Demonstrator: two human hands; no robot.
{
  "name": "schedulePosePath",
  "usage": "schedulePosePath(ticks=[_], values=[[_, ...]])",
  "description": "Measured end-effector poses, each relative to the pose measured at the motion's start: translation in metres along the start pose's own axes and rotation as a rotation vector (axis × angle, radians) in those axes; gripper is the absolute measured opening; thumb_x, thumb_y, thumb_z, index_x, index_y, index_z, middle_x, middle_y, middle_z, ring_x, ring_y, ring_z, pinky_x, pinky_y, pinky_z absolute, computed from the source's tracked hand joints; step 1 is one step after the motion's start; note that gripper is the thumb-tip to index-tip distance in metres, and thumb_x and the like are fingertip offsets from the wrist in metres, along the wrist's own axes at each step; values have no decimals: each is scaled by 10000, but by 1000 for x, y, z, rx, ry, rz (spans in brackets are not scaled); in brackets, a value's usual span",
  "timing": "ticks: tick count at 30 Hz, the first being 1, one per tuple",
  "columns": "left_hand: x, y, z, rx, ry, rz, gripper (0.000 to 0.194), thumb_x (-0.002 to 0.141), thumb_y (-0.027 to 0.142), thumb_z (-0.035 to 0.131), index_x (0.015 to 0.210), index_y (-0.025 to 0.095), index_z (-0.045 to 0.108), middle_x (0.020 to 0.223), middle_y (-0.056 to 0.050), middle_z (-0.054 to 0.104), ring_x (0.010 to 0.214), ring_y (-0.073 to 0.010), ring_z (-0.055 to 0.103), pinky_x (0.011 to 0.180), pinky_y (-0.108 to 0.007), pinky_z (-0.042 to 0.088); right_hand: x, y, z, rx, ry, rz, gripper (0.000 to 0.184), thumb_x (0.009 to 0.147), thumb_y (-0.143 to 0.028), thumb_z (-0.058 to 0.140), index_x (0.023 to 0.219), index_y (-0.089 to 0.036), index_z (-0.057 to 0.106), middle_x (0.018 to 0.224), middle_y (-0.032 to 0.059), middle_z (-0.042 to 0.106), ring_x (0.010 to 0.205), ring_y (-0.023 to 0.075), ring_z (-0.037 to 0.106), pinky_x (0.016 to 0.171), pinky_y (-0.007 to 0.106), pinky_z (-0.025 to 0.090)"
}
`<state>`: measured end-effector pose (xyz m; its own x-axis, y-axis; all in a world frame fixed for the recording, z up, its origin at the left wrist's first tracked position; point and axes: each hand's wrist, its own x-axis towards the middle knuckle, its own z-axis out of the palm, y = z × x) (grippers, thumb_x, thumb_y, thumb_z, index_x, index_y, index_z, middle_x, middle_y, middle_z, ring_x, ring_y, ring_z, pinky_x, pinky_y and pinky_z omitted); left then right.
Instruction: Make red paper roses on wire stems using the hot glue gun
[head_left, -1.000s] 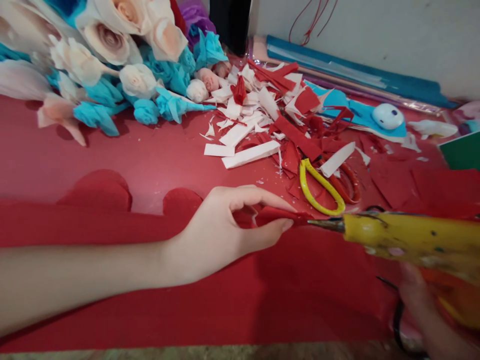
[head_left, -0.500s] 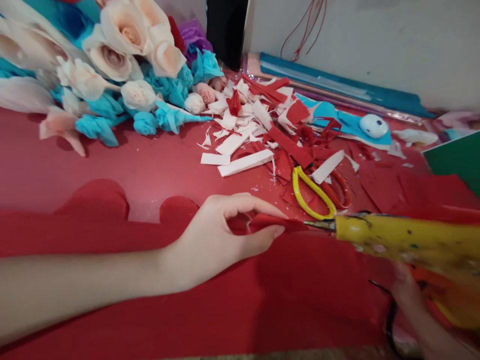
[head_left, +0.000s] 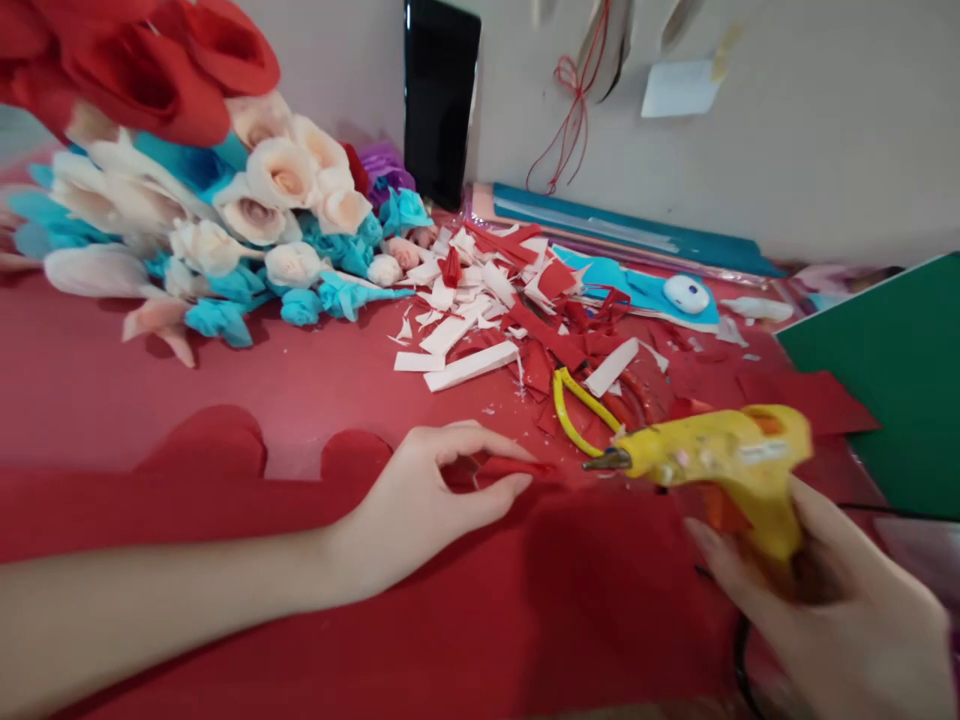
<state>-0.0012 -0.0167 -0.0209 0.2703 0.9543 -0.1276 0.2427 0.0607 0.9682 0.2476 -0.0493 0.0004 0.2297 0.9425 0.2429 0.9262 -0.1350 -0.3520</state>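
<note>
My left hand [head_left: 431, 505] pinches a small folded piece of red crepe paper [head_left: 510, 467] between thumb and fingers, low over the work surface. In my right hand [head_left: 847, 590] is a yellow glue gun [head_left: 720, 450], gripped by its handle. Its metal nozzle points left and is a short gap away from the red piece. Under both hands spreads a large sheet of red paper [head_left: 450, 640]. Two rounded red paper shapes [head_left: 214, 445] show along its far edge. Scissors with a yellow handle loop [head_left: 577, 410] lie just behind the nozzle.
Red and white paper scraps [head_left: 472, 365] are heaped at the middle back. Paper flowers [head_left: 285, 175] in red, cream and blue crowd the back left. A dark phone-like slab [head_left: 441, 100] leans on the wall. At the right stands a green board [head_left: 885, 380].
The glue gun has drawn back to the right, and its nozzle has come away from the red piece. My left hand still pinches the piece. The view has tilted up.
</note>
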Motion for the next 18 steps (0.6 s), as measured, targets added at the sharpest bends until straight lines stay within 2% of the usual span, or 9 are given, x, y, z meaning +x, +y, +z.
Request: schedulePosePath(ticks=[3,6,8,11,14,16,18], values=[[-1,2,1,43,6,-7,144,753,266,574,811,154,644,782,-32,660,701,-145,584,636,-237,453,15,2,0,127,-99,7,522,565,-579,578,876,-162,542,667,61,606,496,173,550,465,290,471],[-1,2,2,53,0,14,143,748,264,573,808,157,648,790,-30,668,704,-142,593,635,-225,456,25,12,-2,220,-283,27,414,688,-564,495,830,-177,536,527,0,551,383,131,476,382,251,403],[-1,1,3,56,0,5,154,743,267,572,822,163,655,822,-33,676,718,-147,603,639,-225,465,32,19,-5,195,-333,42,419,746,-584,416,775,-182,531,446,-22,495,362,128,461,392,245,391],[-1,-2,4,47,16,-9,162,718,280,588,806,161,653,795,-33,680,687,-155,608,622,-232,478,46,34,-6,92,-251,75,488,762,-636,335,704,-187,518,483,9,522,461,164,523,471,267,408],[-1,-3,5,33,-4,-1,152,724,269,581,808,163,648,809,-34,681,718,-163,617,650,-239,486,60,52,1,-63,-157,153,480,785,-604,340,715,-171,534,599,62,571,580,202,556,528,299,414],[-1,-3,5,50,-13,3,142,728,261,577,810,168,645,811,-29,680,730,-164,620,663,-241,485,66,64,10,-160,-131,203,453,810,-554,376,735,-141,545,635,72,569,595,183,549,545,306,428],[-2,-1,5,71,-26,-4,138,731,265,574,809,173,641,811,-25,679,739,-165,622,671,-243,484,68,72,17,-228,-118,211,393,841,-488,412,835,-121,553,732,48,573,635,136,545,591,293,453]])
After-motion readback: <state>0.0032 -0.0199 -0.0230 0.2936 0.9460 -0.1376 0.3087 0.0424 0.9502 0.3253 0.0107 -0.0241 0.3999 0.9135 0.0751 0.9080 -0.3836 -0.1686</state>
